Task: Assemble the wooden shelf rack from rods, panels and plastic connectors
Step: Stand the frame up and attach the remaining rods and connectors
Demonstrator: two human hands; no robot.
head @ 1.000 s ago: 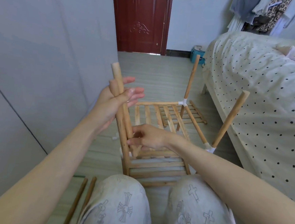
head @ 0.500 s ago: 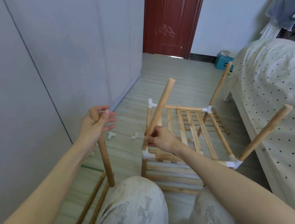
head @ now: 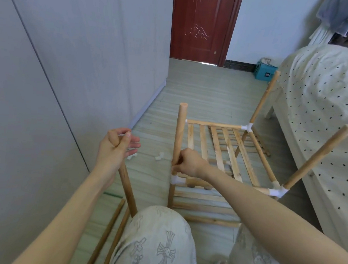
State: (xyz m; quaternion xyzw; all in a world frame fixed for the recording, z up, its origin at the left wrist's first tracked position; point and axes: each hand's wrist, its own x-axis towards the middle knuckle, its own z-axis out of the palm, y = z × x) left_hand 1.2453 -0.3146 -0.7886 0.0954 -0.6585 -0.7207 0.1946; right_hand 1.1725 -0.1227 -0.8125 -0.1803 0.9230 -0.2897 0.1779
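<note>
I see the shelf rack standing on the floor in the middle, just beyond my knees, between the grey wall on the left and the bed on the right. It has a slatted panel on top and another slatted panel lower and nearer to me. White plastic connectors sit at its corners.

My right hand is curled around the lower part of an upright rod, just above the near left connector. This rod stands almost vertical at the near left corner. I cannot tell if its end is fully inside the connector, because the hand hides it.

My left hand is to the left, apart from the rack. It grips the upper end of a second rod, which slants down toward my left knee. The thumb and forefinger are closed on it; the other fingers are spread loosely.

Two more rods lie on the floor at near left. Two loose white connectors lie on the floor between my hands. Two other posts rise from the right side of the rack, one at the far corner and one at the near corner, both leaning toward the bed. A red door is far behind.
</note>
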